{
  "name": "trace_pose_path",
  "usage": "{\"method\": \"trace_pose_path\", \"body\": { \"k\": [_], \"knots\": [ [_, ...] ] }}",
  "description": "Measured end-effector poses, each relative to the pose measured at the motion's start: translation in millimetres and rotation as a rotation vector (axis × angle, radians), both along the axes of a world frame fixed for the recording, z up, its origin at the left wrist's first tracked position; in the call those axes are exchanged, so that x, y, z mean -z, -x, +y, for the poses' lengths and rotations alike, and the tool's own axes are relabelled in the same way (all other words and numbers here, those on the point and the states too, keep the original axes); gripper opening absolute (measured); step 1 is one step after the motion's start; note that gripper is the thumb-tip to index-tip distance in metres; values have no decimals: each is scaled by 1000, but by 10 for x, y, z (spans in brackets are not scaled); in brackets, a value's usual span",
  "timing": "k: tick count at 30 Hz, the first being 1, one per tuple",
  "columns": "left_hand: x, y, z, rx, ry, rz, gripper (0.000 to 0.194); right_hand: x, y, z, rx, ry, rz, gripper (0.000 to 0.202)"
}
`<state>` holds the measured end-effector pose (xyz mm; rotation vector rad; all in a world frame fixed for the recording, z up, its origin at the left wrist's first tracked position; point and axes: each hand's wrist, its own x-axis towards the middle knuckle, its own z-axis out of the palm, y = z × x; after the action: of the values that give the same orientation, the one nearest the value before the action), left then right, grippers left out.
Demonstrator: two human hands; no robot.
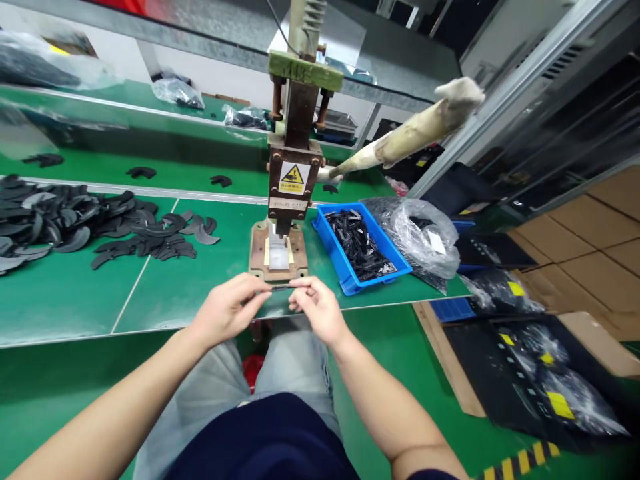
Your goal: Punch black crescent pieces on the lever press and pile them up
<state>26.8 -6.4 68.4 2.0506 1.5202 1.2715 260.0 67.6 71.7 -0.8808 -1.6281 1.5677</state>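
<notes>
Between my two hands is a thin black strip-like part [283,287], one end pinched in each. My left hand [231,308] has thumb and fingers closed on its left end; my right hand [319,308] grips the right end, fingers curled. Just beyond them stands a hand press [293,170] with a warning label, its ram above a pale block on the metal base [257,253]. To the right of the base, a blue tray [345,279] holds many small black strips [357,243]. A heap of curved black parts [75,217] lies on the green bench at the left.
A wrapped lever [405,137] juts from the press toward the upper right. A clear plastic bag [425,233] lies beside the tray. A few curved parts [141,173] rest on the belt behind. Cartons [585,247] and bagged goods [565,380] stand at the right.
</notes>
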Motion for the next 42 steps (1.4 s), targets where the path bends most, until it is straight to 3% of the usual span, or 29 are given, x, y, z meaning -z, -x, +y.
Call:
{"method": "trace_pose_path", "body": {
  "k": [2,5,9,11,14,17,20,24,27,29,32,34,36,39,42],
  "knots": [
    [23,171,219,-88,-6,55,22,-257,-85,267,113,-142,5,39],
    [74,387,598,-178,10,170,28,-831,-179,755,304,-518,93,42],
    [102,508,1005,-186,30,363,28,-1608,-122,1264,252,-949,194,59],
    [87,509,1122,-170,51,469,29,-1844,-27,1371,161,-1035,235,60],
    [49,481,1212,-122,87,600,32,-1970,109,1352,125,-1060,250,48],
    [30,464,1254,-61,70,660,35,-1937,134,1174,181,-1069,281,29],
    [52,477,1280,-23,51,646,36,-1792,23,912,218,-1079,187,18],
    [91,465,1279,-24,61,582,34,-1341,-130,651,230,-1163,6,16],
    [75,444,1256,-23,72,554,34,-960,-124,637,314,-1220,51,16],
    [51,511,1235,-18,90,553,35,-808,-93,684,364,-1233,95,16],
    [19,854,1179,-139,145,590,36,-744,-93,751,390,-1299,95,13],
    [12,1219,1126,-305,203,653,37,-742,-125,766,390,-1355,78,5],
    [18,1595,1080,-392,282,739,40,-723,-148,755,382,-1361,95,3],
    [45,1969,1054,-362,391,862,50,-658,-117,719,394,-1309,168,8],
    [63,2042,1100,-279,473,988,58,-600,-38,689,446,-1257,228,13]
  ]
}}
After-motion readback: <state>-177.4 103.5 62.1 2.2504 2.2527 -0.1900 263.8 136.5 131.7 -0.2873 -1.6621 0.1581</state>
